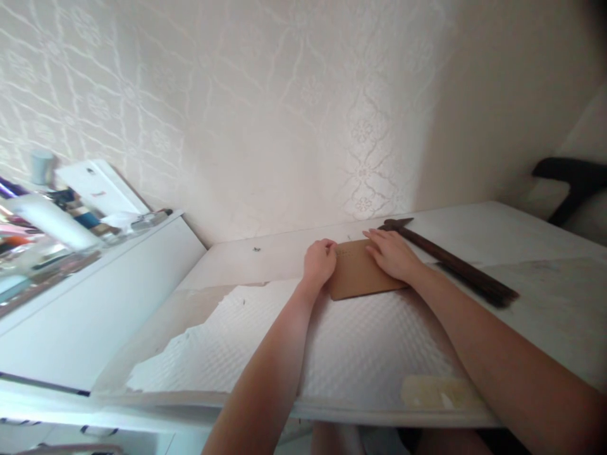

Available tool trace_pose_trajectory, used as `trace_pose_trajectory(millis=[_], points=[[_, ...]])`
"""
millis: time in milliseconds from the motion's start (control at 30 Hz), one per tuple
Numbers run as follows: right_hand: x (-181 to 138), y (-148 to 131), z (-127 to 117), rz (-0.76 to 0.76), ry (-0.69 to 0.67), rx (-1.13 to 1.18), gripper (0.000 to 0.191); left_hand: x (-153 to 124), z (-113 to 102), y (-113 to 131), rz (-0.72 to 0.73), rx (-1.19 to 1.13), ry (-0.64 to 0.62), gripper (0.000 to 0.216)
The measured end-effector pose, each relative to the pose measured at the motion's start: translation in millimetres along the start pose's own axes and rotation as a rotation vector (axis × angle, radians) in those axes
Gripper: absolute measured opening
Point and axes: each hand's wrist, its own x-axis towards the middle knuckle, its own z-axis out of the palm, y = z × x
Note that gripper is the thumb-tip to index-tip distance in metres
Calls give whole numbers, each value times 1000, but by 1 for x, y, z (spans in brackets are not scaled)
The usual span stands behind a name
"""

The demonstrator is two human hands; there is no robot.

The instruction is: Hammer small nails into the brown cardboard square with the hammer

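Note:
A square brown piece of cardboard lies on the table. My left hand is closed at its left edge, fingers curled and the thumb near the top left corner. Small dark marks show on the cardboard beside those fingers; they are too small to name. Across the right part of the cardboard rests my right hand, fingers stretched out and thumb apart. Just beyond the right hand lies a hammer, its head toward the wall and its dark handle slanting to the right.
White quilted padding covers part of the white table. Small dark bits lie left of my hands. A white cabinet bearing clutter stands at the left. Patterned wall rises behind; a black chair part shows right.

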Motion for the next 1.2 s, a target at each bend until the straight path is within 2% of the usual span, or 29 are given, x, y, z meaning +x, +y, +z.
trace_pose_trajectory(millis=[100,233,433,567,767,1000,1100,1200], points=[[0,0,3,-2,-62,19,45,0,0,0,-9,14,-10,30],[1,-1,-3,-38,-133,41,35,0,0,0,-18,4,-21,34],[1,-6,-11,50,-110,13,32,2,1,2,-49,-37,-49,35],[2,-7,-12,68,-112,7,33,18,0,6,-111,-62,-57,34],[2,-10,-12,79,-115,8,33,53,-2,22,-101,85,-154,30],[0,-16,-16,87,-114,18,33,61,11,37,-89,204,-227,22],[0,-17,-18,93,-105,13,34,62,17,37,-98,228,-220,19],[0,-18,-19,100,-110,4,34,63,16,35,-119,220,-162,18]])
